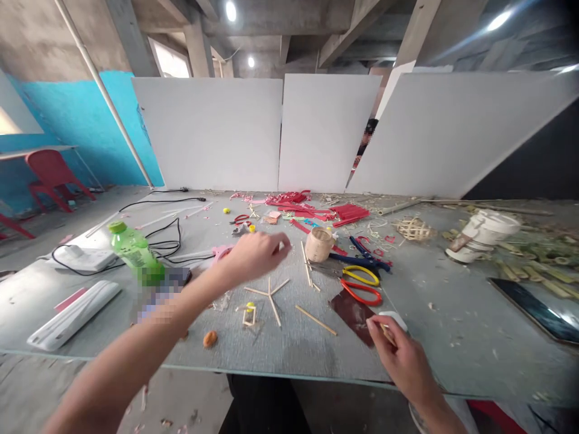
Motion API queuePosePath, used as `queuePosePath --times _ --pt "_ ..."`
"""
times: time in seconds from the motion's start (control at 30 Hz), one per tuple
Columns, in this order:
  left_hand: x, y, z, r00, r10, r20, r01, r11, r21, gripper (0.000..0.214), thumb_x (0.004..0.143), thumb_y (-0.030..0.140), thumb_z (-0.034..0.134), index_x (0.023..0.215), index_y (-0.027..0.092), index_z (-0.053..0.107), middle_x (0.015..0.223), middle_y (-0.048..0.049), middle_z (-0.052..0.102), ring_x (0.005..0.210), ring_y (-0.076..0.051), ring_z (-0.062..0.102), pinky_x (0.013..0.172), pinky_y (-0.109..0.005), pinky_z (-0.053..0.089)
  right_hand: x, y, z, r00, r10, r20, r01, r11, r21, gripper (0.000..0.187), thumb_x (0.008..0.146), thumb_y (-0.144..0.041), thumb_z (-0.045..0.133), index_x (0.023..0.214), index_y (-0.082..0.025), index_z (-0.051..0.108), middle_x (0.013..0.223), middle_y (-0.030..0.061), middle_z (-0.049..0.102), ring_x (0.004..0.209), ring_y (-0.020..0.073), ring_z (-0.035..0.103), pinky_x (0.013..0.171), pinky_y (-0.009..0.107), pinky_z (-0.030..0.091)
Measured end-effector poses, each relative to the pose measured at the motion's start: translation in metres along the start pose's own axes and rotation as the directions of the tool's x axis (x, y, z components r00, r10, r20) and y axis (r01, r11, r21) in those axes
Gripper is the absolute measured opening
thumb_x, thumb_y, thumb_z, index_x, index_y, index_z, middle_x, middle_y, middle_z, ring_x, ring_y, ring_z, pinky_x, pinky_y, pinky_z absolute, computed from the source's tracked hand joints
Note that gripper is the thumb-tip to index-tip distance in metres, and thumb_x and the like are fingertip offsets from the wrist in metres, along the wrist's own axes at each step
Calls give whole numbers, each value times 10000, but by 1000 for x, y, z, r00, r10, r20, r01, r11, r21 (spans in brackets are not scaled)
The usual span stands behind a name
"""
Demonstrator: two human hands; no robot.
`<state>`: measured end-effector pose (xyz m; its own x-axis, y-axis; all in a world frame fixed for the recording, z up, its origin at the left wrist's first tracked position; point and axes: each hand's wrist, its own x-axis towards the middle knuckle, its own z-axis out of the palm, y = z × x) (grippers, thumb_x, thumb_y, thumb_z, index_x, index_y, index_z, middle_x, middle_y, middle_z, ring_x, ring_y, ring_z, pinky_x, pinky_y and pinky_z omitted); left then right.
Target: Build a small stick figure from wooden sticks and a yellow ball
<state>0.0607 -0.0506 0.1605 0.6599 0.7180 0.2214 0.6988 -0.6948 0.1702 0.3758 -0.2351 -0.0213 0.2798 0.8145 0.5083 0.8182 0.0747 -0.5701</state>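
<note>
- White panels [212, 132] stand behind the grey table [436, 346].
- Wall [106, 111] at left, bright blue below bare concrete.
- Red chair [49, 172] at far left.
- Concrete beams [271, 17] overhead; glowing lamps [231, 11].
- Scraps litter the floor [203, 395].

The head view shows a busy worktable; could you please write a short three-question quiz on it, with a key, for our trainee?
1. True or false: the bottle is to the left of the cup.
2. Which of these is nearest the right hand? (a) the bottle (b) the brown sheet (c) the cup
3. Fill in the blank: the scissors have one yellow handle and one ____ handle.

Key: 1. True. 2. (b). 3. Orange-red.
</note>
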Motion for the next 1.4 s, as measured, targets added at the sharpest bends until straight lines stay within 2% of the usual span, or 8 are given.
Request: queuePosePath --times 0.13,0.33,0.53,0.7,0.83,1.03,1.27,1.4 --pt "117 -48 47 980 0 198 -62 950 305 197 901 178 649 1041 73 739 1017 -165 725 871 -221 661 773 -321 467 -20 16 11 994 -38 -106 31 998 -62 395 1025 -544 520 1070 -206 720 960 132 822 726 255 800 600 282 587" --pt "162 -76 112 940 0 341 -143 909 392 224 985 348 669 1020 127 678 1001 -54 691 889 -180 664 838 -373 566 -20 21 7 971 174 -166 -163 983 79 533 1018 -505 564 1393 -128 597 504 -27 642 399 173 624 437 226 523" --pt "172 -65 79 957 -33 288 -84 919 385 176 940 249 681 1002 85 688 946 -100 704 849 -193 665 788 -341 534 -21 21 7 994 71 -79 -63 993 104 369 1015 -457 579 1256 -191 667 864 92 815 700 225 794 586 243 587" --pt "94 -12 2 986 -81 144 83 997 -6 226 925 299 556 990 126 687 857 -75 713 670 -133 596 600 -238 398 -11 -14 2 976 -92 198 89 996 23 239 1045 -388 522 1087 -221 687 816 71 809 663 224 777 593 279 524" --pt "-20 53 -20 940 -64 335 313 551 -774 222 890 378 627 841 163 602 718 -30 650 542 -98 535 504 -219 366 20 -48 14 891 -151 428 250 950 -187 211 988 -385 593 1072 -214 684 650 51 753 566 265 731 504 288 372" --pt "-118 96 31 937 -194 292 306 47 -951 293 925 428 653 851 162 553 600 26 550 456 -58 423 439 -189 223 41 -70 32 768 -186 612 392 893 -220 49 925 -204 615 887 -198 646 625 46 703 549 244 700 501 273 296" --pt "-137 128 77 914 -400 61 -20 -196 -980 274 925 369 704 875 159 535 744 11 620 452 -38 463 415 -166 276 -10 -115 -33 810 -463 360 345 872 346 242 1074 -343 467 1159 -212 652 554 -50 605 436 125 564 507 244 409" --pt "-140 152 116 876 -481 39 -99 -257 -961 280 953 413 671 893 171 543 687 29 573 463 -67 481 391 -167 269 -38 -132 -51 781 -594 195 567 804 177 173 1043 -226 548 1201 -209 617 732 17 738 581 160 680 601 283 465"
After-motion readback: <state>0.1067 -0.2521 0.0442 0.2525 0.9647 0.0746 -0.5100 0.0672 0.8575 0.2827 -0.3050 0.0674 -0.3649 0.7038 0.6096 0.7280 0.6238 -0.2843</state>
